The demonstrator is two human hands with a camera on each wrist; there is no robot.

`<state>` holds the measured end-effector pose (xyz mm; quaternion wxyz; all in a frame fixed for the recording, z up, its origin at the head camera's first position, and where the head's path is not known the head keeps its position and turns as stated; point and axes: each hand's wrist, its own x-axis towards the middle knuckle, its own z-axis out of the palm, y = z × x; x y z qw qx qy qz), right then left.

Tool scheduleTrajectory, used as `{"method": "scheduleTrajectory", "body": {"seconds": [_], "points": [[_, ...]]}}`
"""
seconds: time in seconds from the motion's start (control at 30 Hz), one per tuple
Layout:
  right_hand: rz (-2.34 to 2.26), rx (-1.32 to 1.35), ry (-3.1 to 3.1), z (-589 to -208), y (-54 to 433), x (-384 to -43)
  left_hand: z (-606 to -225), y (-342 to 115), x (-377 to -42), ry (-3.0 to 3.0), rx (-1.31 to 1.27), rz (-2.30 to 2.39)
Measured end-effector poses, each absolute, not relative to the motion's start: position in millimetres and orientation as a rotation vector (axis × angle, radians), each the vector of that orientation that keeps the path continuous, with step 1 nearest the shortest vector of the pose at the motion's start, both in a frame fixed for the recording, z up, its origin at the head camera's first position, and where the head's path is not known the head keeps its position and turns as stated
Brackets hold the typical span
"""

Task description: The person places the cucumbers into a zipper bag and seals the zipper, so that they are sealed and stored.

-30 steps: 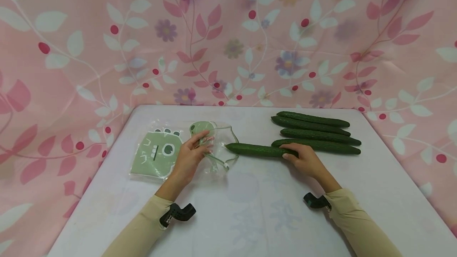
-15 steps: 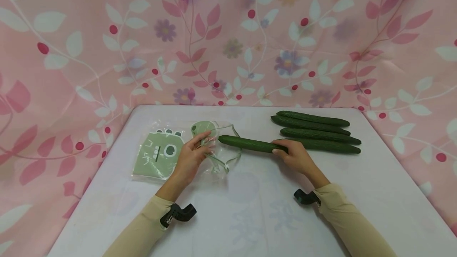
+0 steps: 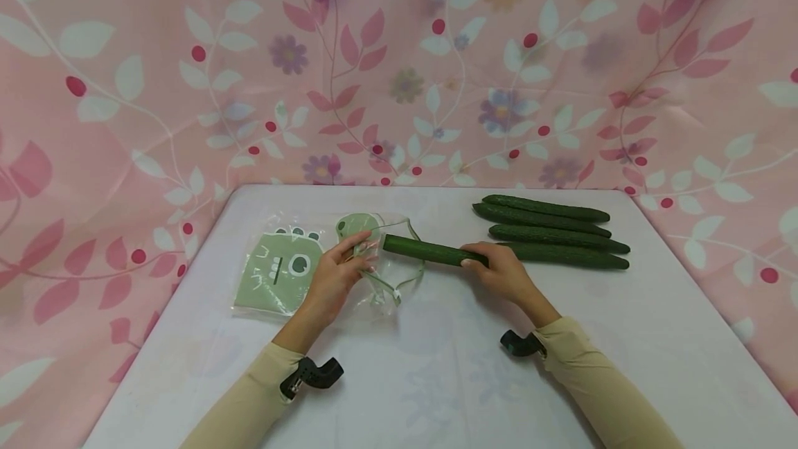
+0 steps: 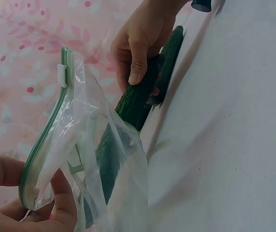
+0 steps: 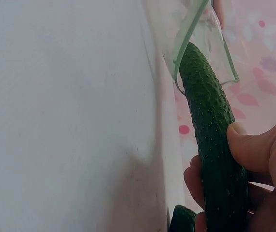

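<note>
A clear zip bag (image 3: 249,289) with a green one-eyed monster print lies to the left, its mouth facing right. My left hand (image 3: 330,279) holds the bag near its opening, and the left wrist view shows the fingers on the green zip strip (image 4: 45,126) with a white slider (image 4: 62,76). My right hand (image 3: 501,272) grips a long dark-green cucumber (image 3: 430,251) by its right end. The cucumber's left end is within the bag's mouth, seen through clear plastic in the left wrist view. Bumpy skin shows on the cucumber (image 5: 208,113) in the right wrist view.
Several more cucumbers (image 3: 557,235) lie side by side at the back right of the white-covered table (image 3: 436,380). Behind the table hangs a pink floral cloth (image 3: 399,68). A black camera mount (image 3: 522,344) sits on each wrist.
My right hand has moved left with the cucumber, away from the other cucumbers, and the cucumber's tip has passed into the bag's mouth. My left hand has barely moved.
</note>
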<state>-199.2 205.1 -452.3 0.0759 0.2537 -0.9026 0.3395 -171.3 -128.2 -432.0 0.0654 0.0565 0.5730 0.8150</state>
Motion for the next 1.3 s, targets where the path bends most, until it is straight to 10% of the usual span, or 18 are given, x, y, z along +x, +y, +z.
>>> {"method": "scheduleTrajectory", "body": {"seconds": [1.3], "points": [[1.046,0.816,-2.802,-463,160,-215,-439,-122,-168,1.739,0.190,2.379]]}}
